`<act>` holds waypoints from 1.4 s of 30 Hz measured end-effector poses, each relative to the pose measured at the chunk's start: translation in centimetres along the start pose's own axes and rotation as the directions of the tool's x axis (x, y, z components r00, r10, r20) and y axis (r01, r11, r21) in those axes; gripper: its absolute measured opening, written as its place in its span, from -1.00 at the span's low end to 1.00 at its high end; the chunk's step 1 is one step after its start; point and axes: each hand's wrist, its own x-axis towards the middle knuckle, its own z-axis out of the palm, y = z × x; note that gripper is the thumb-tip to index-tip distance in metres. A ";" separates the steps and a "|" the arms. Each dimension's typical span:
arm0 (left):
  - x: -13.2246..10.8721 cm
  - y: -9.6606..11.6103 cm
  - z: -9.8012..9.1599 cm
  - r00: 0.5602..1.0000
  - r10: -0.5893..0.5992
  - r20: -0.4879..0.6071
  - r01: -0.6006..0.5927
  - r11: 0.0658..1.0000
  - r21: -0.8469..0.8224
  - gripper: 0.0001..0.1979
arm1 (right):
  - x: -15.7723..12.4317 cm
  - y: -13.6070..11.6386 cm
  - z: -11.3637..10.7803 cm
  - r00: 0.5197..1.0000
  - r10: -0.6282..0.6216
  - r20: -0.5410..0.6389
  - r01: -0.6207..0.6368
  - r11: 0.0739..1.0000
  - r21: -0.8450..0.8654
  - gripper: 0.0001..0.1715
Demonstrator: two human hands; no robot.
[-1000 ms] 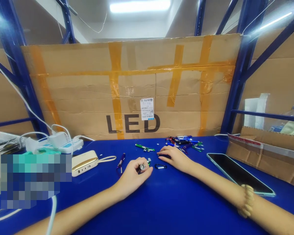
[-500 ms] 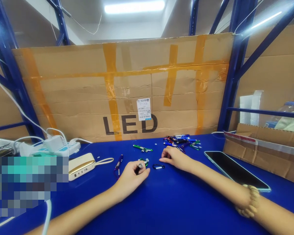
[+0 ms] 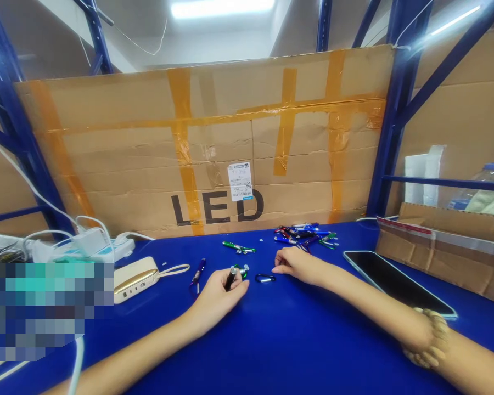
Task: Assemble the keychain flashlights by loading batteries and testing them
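My left hand (image 3: 221,294) is closed around a small black flashlight (image 3: 230,278), a slim cylinder standing tilted up between thumb and fingers. Just beyond those fingertips lie a green clip and silver bits (image 3: 242,270), partly covered by the hand. A dark carabiner (image 3: 265,278) rests on the blue table between both hands. To its right, my right hand (image 3: 295,263) is low over the table with fingers curled together; whatever they may pinch is hidden. Behind it sits a pile of coloured slim flashlights with clips (image 3: 304,233). A green one (image 3: 239,247) and a purple one (image 3: 198,271) lie apart.
A white power bank (image 3: 135,280) with a strap lies left, near a power strip and white cables (image 3: 102,244). At right are a phone (image 3: 399,285) and an open cardboard box (image 3: 440,258). A large cardboard sheet (image 3: 218,148) stands along the back edge.
The flashlight in my left hand has tipped, showing its dark side rather than its silver end. My right hand has shifted very slightly to the right. The view has moved a little.
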 end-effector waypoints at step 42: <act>0.3 0.1 -0.5 0.965 -0.067 -0.253 -0.007 0.959 -0.282 -0.65 | -1.4 -3.6 0.9 0.875 -0.329 -0.356 0.305 0.944 -0.123 -0.72</act>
